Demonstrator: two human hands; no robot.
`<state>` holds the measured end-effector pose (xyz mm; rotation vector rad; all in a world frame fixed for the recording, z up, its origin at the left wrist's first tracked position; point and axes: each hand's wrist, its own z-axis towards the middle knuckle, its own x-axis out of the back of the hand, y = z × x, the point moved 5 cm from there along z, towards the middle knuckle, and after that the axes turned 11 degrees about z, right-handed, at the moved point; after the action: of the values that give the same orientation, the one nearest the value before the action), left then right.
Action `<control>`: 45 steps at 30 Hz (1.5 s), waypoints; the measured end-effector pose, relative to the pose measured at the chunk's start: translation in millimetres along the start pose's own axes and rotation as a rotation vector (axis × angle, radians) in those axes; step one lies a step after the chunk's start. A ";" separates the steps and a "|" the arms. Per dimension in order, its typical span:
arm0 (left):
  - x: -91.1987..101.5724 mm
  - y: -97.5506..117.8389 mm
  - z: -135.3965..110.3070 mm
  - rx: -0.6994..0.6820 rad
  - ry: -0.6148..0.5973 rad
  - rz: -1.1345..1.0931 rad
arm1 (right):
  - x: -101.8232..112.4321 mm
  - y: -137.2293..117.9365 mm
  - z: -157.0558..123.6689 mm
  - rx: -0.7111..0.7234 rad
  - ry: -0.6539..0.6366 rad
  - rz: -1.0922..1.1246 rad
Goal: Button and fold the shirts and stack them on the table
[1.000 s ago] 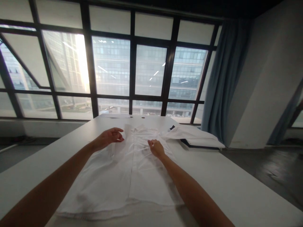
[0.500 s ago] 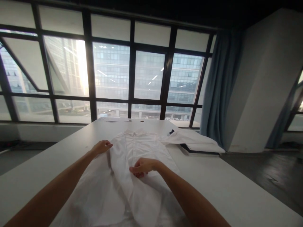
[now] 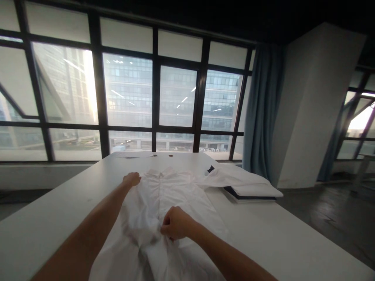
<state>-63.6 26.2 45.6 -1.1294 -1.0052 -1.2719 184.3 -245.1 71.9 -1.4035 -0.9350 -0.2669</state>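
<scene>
A white shirt (image 3: 187,199) lies on the white table, its collar (image 3: 164,172) toward the far end and its near part wrinkled and bunched. My left hand (image 3: 132,178) is at the shirt's upper left edge beside the shoulder, fingers curled closed on the cloth. Over the middle of the front, my right hand (image 3: 177,223) pinches a fold of the shirt between thumb and fingers. Loose folds spread below my right hand toward me. Both forearms cover parts of the lower shirt and the table.
To the right, a stack of folded white cloth (image 3: 252,186) with a dark layer (image 3: 249,194) rests on the table (image 3: 252,230), a small black piece (image 3: 210,169) next to it. Flat white sheets (image 3: 133,154) lie at the far end. Windows, a blue curtain (image 3: 260,117) and a pillar stand beyond.
My left hand has moved forward and closer to the collar. My right hand has come nearer to me with the pinched fold, and the cloth between is more bunched. The view has turned slightly right.
</scene>
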 end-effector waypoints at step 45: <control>7.7 -55.2 -138.8 -0.159 0.041 -0.150 | 42.2 13.7 -90.5 0.176 -0.087 0.073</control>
<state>-124.5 -109.7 31.5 -1.1607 -0.9870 -1.5111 256.0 -309.7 100.9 -1.2913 -0.9530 -0.0668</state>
